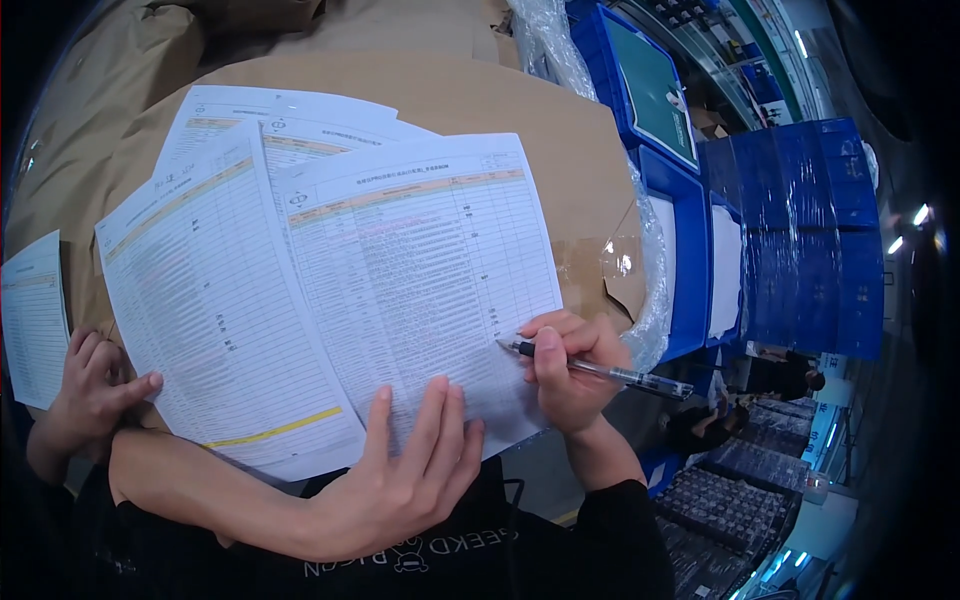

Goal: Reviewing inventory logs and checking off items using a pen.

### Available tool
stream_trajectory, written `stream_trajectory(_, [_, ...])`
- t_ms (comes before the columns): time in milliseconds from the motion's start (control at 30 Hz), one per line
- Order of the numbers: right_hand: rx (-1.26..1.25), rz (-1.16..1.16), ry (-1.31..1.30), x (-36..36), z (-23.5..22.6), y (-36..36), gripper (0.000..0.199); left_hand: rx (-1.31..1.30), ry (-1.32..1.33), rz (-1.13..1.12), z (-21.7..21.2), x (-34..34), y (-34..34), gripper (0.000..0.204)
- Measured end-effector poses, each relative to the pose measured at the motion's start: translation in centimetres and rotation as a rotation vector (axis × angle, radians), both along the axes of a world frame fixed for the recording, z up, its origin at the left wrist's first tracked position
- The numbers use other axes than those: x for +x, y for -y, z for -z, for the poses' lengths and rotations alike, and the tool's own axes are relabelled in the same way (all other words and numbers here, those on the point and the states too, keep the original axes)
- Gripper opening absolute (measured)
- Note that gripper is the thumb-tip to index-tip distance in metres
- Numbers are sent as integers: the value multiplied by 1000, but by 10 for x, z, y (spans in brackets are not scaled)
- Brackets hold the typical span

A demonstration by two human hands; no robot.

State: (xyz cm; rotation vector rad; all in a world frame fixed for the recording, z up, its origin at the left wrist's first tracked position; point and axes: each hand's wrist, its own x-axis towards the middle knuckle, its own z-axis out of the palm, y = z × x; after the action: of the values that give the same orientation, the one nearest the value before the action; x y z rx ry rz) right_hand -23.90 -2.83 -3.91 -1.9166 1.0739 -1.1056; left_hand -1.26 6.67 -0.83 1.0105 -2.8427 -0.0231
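Observation:
My right hand [578,375] grips a clear-barrelled pen [625,377] with a black grip. Its tip is at the printed table on the right-hand sheet of paper [420,270], near a column of short dark marks. Flat on the lower part of that same sheet lies my left hand [405,480], fingers stretched out, holding nothing. A second printed sheet [215,310], with a yellow stripe near its bottom, lies partly under the first one's left edge. Further printed sheets [225,105] stick out behind both.
Brown cardboard or wrapping paper [480,95] lies under the sheets. At left, another person's hand [95,390] touches the second sheet's edge, near another list [35,320]. Clear plastic wrap [655,310], blue bins [675,260] and wrapped blue crates [800,240] stand right; people [705,425] are beyond.

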Motion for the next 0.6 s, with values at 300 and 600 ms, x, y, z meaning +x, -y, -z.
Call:
stream_trajectory(300, [12,16,-3,-1,2,-2,22,20,-3,0,2,0,-2,48])
stream_trajectory(600, [23,24,-13,-4,3,-2,22,23,-4,6,-1,-1,1,47])
